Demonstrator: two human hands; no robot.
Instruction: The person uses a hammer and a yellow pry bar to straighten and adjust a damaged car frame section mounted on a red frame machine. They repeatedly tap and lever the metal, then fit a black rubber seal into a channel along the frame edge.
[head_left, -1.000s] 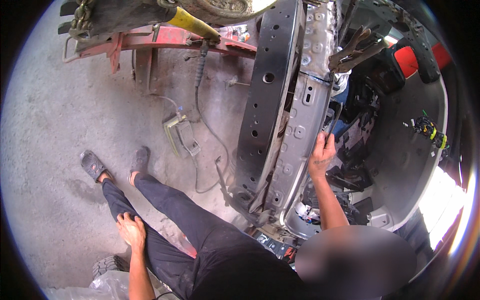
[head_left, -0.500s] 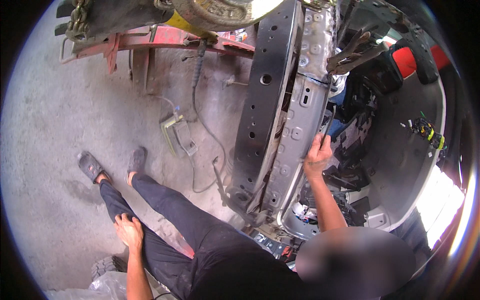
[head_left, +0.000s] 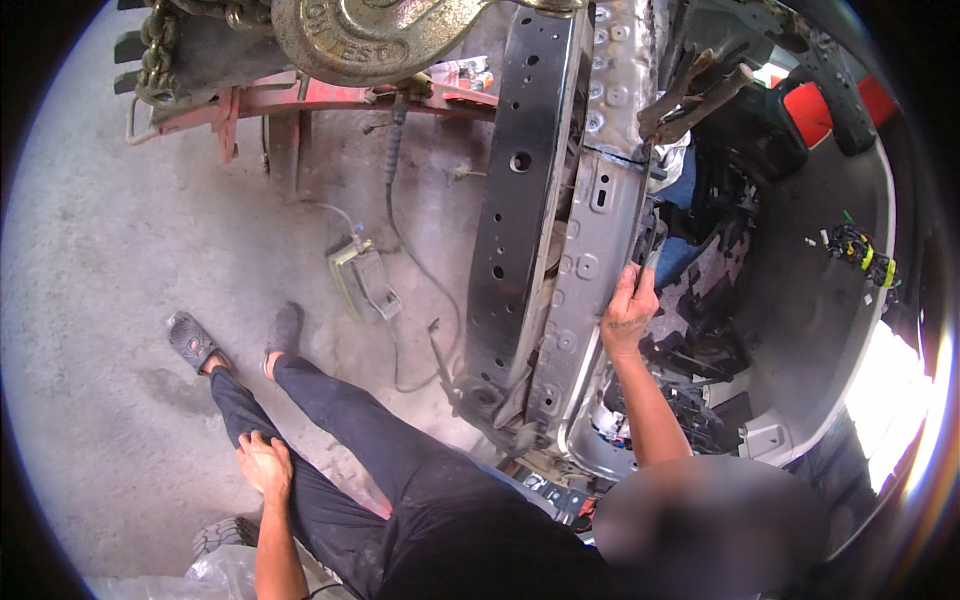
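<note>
My right hand point(head_left: 630, 308) is closed around a dark metal hand tool point(head_left: 651, 238) whose upper end lies along the inner edge of a bare grey metal panel point(head_left: 566, 318). The tool's exact kind cannot be made out. Beside that panel, on its left, runs a long black beam point(head_left: 503, 240) with round holes. My left hand point(head_left: 265, 464) rests on my trouser leg just below the knee, fingers spread and holding nothing.
A large metal hook point(head_left: 385, 35) and a chain point(head_left: 157, 60) hang at the top, by a red frame point(head_left: 270, 98). On the concrete floor lie a pedal-like device point(head_left: 362, 278) and a hose point(head_left: 430, 280). Bundled wires point(head_left: 862, 258) lie at the right.
The view has shifted slightly, and the hook now shows more fully. The tool in my right hand has turned, its upper end closer to the panel edge. My left hand stays on the leg.
</note>
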